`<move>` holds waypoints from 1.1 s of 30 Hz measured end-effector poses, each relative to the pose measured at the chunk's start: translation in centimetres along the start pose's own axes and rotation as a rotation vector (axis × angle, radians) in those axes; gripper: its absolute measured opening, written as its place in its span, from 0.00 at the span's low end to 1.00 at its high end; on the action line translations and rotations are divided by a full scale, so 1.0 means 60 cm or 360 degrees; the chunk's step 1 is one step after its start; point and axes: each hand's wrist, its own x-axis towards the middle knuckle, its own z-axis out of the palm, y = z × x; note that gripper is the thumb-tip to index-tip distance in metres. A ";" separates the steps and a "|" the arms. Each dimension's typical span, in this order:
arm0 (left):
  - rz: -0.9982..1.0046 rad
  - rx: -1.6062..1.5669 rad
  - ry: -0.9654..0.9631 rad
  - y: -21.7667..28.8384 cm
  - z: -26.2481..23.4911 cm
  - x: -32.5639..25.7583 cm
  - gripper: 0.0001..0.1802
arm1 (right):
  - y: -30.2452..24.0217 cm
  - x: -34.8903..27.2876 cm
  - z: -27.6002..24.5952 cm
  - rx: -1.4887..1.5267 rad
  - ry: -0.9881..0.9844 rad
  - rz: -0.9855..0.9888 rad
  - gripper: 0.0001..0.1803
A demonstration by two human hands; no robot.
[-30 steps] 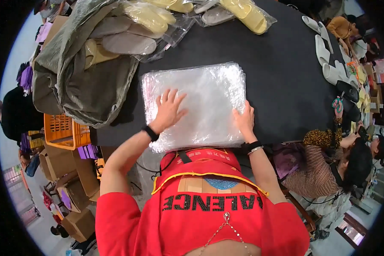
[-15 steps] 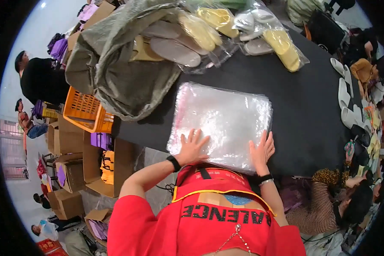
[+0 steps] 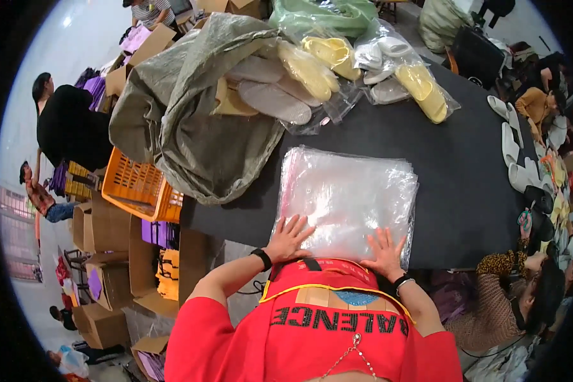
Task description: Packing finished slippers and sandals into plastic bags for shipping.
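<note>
Bags of clear plastic (image 3: 350, 197) lie in a flat, squared-up stack right in front of you, at the near edge of the black table (image 3: 468, 197), with a pinkish strip along their left side. Your left hand (image 3: 290, 238) rests on the near left corner of the stack, palm down, fingers spread and pointing away from you. Your right hand (image 3: 386, 253) is on the near right part, its fingers also fanned out and extended. Neither hand is curled around anything; most of the stack reaches beyond your fingertips, between and ahead of both hands. Your red apron (image 3: 325, 275) is just behind its near edge.

Past the stack's far left side, a grey-green sack (image 3: 197, 134) sags on the table, with grey slippers (image 3: 275, 103) at its mouth. Yellow slippers (image 3: 423, 94) in clear wrapping lie farther back. White slippers (image 3: 510, 145) sit near the table's right edge. Left of the table are an orange basket (image 3: 132, 183) and cardboard boxes (image 3: 107, 223); on your right, a co-worker (image 3: 495, 309) leans in.
</note>
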 end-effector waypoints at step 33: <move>-0.0580 -0.2999 0.0919 -0.250 -0.303 0.441 0.35 | 0.007 0.000 0.013 0.0068 0.0006 0.0079 0.38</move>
